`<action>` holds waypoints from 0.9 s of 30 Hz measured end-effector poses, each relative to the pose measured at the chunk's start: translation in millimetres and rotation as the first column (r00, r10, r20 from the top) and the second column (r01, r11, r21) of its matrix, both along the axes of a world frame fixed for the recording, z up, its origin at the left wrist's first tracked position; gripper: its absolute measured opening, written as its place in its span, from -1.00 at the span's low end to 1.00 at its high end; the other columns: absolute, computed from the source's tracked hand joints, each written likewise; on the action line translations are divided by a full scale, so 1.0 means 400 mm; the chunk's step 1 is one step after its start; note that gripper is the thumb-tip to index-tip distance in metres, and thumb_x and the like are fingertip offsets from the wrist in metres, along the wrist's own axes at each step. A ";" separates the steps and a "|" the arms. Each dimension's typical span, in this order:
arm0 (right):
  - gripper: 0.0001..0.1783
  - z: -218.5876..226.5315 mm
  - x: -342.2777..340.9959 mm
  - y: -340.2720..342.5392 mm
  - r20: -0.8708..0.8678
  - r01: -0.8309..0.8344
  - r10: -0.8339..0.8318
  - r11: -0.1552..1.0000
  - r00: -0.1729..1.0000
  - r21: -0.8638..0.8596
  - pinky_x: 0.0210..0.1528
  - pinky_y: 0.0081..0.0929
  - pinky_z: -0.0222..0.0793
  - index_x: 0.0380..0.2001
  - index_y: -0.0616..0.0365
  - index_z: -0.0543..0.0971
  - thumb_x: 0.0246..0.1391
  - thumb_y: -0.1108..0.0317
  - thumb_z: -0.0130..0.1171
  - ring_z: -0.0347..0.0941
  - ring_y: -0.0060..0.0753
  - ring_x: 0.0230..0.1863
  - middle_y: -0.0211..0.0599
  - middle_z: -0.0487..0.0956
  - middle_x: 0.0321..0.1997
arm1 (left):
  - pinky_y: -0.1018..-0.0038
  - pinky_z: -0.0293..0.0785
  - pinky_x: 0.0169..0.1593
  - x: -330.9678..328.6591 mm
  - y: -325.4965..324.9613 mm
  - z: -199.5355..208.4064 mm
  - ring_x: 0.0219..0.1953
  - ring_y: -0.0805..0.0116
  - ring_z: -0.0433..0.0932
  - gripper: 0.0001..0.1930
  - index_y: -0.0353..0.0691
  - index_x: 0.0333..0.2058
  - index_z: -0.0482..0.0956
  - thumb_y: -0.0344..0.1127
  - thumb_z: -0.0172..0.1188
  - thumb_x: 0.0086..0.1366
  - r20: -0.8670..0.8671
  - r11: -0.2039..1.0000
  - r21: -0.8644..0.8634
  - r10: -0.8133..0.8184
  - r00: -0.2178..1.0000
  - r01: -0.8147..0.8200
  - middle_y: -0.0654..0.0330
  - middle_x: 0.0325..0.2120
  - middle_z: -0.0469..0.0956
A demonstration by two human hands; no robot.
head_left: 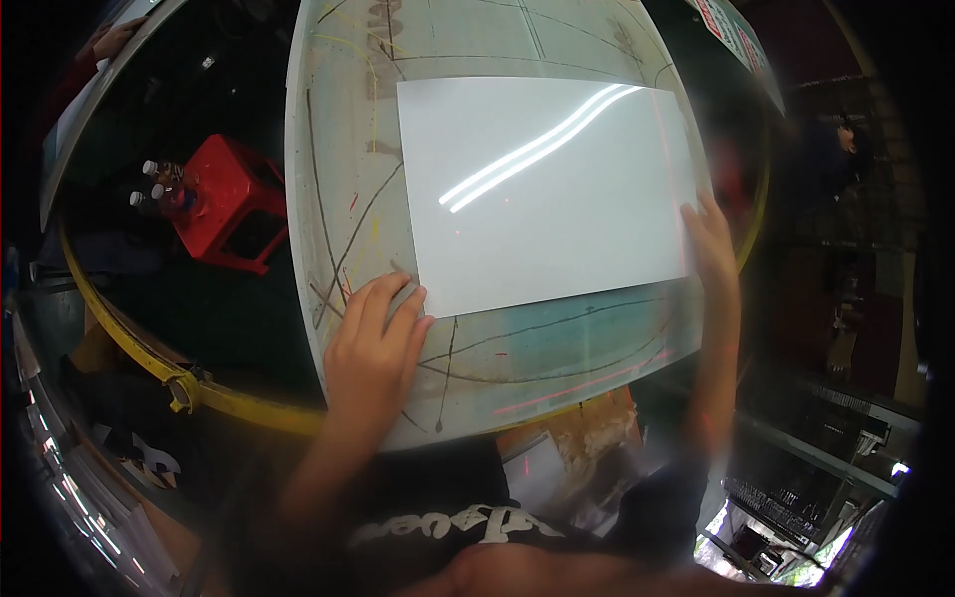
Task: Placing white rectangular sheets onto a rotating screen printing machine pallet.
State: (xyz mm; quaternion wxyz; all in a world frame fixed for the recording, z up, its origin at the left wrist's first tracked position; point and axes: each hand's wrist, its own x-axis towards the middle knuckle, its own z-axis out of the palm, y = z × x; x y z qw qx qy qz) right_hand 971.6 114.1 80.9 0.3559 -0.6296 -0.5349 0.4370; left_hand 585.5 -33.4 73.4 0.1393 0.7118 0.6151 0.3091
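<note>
A glossy white sheet point(567, 219) lies flat on a worn, pale tabletop point(343, 129) marked with dark, yellow and red lines. Two bright streaks of reflected light cross the sheet. My left hand point(376, 328) is closed at its near left corner, with the fingers bent and the tips against that corner. A sliver of something grey shows between those fingers; its kind cannot be made out. On the far side, my right hand point(708, 239) grips the sheet's right edge, with some of its fingers hidden.
Bottles point(164, 189) with white caps stand on a red plastic stool point(224, 199) left of the table. A yellow curved rail point(249, 406) runs around the table. Cardboard point(577, 438) lies below the near edge. Another person's hand point(114, 38) shows at the upper left.
</note>
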 end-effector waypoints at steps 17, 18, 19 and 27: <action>-0.58 0.013 -0.030 -0.007 0.128 0.047 -0.045 0.999 0.991 -0.010 -0.30 -0.69 0.39 0.09 0.30 0.31 0.21 0.35 0.02 0.51 -0.60 -0.37 -0.23 0.61 -0.32 | 0.38 0.48 -0.23 -0.002 0.007 0.004 -0.15 0.19 0.48 -0.75 -0.28 -0.29 0.55 -0.42 0.27 0.00 -0.090 1.000 0.015 -0.018 0.996 0.019 0.17 -0.19 0.47; -0.58 0.014 -0.030 -0.007 0.128 0.048 -0.046 0.999 0.991 -0.010 -0.30 -0.69 0.39 0.09 0.30 0.31 0.21 0.35 0.02 0.51 -0.60 -0.37 -0.23 0.61 -0.32 | 0.36 0.46 -0.19 0.000 0.006 0.004 -0.14 0.15 0.48 -0.75 -0.27 -0.28 0.55 -0.44 0.28 0.00 -0.065 1.000 -0.004 -0.007 0.998 0.007 0.15 -0.18 0.47; -0.57 0.012 -0.028 -0.006 0.136 0.047 -0.046 0.999 0.990 0.000 -0.29 -0.68 0.39 0.09 0.31 0.30 0.21 0.35 0.02 0.51 -0.60 -0.37 -0.22 0.61 -0.31 | 0.34 0.45 -0.16 0.002 0.004 0.003 -0.14 0.11 0.48 -0.75 -0.27 -0.27 0.55 -0.46 0.28 0.00 -0.041 1.000 -0.025 0.004 0.999 -0.005 0.13 -0.18 0.48; -0.56 0.014 -0.027 -0.009 0.149 0.023 -0.021 1.000 0.989 -0.013 -0.28 -0.68 0.40 0.10 0.33 0.29 0.20 0.37 0.01 0.52 -0.59 -0.35 -0.19 0.61 -0.28 | 0.34 0.45 -0.16 0.002 0.003 0.002 -0.14 0.12 0.48 -0.75 -0.28 -0.27 0.55 -0.47 0.27 0.01 -0.046 1.000 -0.019 0.001 0.999 -0.002 0.13 -0.17 0.48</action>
